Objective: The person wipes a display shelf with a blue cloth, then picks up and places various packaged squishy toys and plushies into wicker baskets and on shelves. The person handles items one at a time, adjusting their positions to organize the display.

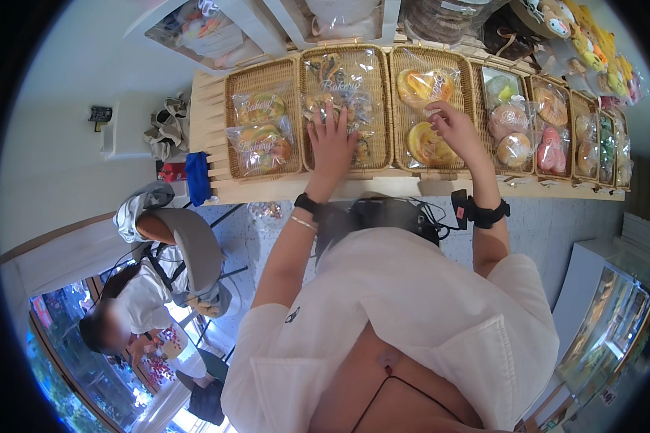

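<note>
My left hand (330,144) lies with fingers spread on bagged breads (361,108) in a wicker basket (386,108). Parts of those breads are hidden under it. Over the right side of the neighbouring basket (395,79), my right hand (455,131) hovers with fingers bent and apart, nothing visible between them. Beneath and beside it are a golden round bread (420,88) and a yellow round bread (426,144), each in clear plastic. Whether my right fingertips touch a bag I cannot tell. Left of my left hand, a basket (230,108) holds two bagged filled breads (260,144).
More baskets of bagged buns (514,149) and pink bread (551,151) line the wooden table (267,190) to the right. White bins (267,25) and plush toys (599,50) stand behind. Another person (141,296) sits at the lower left near a chair (202,249).
</note>
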Available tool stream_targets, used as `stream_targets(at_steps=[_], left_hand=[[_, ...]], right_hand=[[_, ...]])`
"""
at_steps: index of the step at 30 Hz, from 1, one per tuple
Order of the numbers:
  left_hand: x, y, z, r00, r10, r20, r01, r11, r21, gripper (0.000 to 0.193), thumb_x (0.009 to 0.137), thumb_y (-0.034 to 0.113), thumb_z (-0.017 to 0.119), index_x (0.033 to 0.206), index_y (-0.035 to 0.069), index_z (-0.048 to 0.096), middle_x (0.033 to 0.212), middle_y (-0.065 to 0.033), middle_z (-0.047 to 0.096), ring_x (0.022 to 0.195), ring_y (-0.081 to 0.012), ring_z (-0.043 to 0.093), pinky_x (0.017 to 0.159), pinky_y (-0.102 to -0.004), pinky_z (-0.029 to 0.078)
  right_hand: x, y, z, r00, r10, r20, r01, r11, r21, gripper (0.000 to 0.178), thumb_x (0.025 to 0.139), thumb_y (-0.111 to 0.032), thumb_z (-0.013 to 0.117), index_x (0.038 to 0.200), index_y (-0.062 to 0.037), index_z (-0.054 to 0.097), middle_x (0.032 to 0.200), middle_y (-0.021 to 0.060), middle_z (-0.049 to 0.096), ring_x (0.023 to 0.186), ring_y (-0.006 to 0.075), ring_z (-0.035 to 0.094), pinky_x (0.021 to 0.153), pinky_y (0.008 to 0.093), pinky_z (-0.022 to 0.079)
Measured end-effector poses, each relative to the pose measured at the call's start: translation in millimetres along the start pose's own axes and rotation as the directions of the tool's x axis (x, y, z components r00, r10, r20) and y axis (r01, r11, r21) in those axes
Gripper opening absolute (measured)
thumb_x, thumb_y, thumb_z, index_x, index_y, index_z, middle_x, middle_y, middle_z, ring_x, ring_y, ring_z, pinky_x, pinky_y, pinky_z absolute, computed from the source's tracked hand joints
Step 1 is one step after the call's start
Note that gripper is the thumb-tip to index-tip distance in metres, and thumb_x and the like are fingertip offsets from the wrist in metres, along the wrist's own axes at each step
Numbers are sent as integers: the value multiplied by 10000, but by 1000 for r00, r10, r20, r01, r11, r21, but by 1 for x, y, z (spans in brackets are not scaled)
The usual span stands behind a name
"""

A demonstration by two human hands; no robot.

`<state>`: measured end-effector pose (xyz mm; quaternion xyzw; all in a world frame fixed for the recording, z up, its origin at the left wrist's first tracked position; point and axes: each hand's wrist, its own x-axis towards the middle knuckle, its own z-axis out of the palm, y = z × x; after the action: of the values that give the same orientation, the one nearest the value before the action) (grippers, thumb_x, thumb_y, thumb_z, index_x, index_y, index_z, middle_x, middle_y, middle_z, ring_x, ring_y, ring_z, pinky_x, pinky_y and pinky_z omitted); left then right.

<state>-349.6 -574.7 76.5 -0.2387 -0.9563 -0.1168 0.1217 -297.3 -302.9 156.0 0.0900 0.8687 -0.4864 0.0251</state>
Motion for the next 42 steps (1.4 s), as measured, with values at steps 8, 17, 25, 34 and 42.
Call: stream_targets(at_steps=[8, 17, 25, 34, 42], left_hand=[[6, 4, -29, 998, 16, 55, -12, 998, -65, 485, 856, 171, 570, 1310, 81, 425, 1403, -218, 312, 1276, -435, 310, 1034, -517, 292], [45, 27, -55, 938, 329, 112, -196, 766, -612, 349, 842, 126, 551, 1169, 5, 538, 1256, -211, 484, 1158, -387, 462, 986, -421, 388], [44, 49, -29, 890, 449, 86, -255, 644, -722, 342, 877, 144, 524, 1173, -26, 521, 1227, -222, 511, 1132, -381, 484, 968, -422, 394], [22, 105, -15, 814, 578, 63, -499, 749, -436, 495, 898, 299, 523, 1302, 26, 441, 1357, -180, 422, 1246, -349, 394, 1059, -451, 285], [1, 134, 3, 890, 429, 153, -382, 886, -262, 576, 884, 340, 541, 1349, 35, 392, 1398, -156, 384, 1259, -343, 382, 1070, -450, 272]], right_hand=[[-15, 71, -30, 949, 119, -292, -116, 993, 28, 371, 878, -132, 555, 1238, -52, 519, 1049, 171, 638, 941, 255, 641, 808, 325, 497], [-27, 85, 11, 906, 129, -403, -47, 977, 207, 435, 871, -112, 537, 1293, -24, 481, 1186, 198, 586, 1095, 242, 575, 916, 315, 447], [0, 65, -10, 890, 361, -280, -218, 873, 436, 512, 869, -162, 535, 1323, 48, 428, 1181, 129, 579, 1002, 170, 569, 875, 285, 441], [69, 65, -37, 940, 307, -151, -342, 847, -408, 572, 814, -322, 502, 1203, 98, 497, 1088, 314, 583, 1041, 400, 578, 905, 419, 454], [104, 101, -25, 955, 292, -41, -294, 956, -23, 684, 786, -339, 558, 1285, 89, 372, 1131, 313, 566, 1061, 404, 571, 895, 418, 458]])
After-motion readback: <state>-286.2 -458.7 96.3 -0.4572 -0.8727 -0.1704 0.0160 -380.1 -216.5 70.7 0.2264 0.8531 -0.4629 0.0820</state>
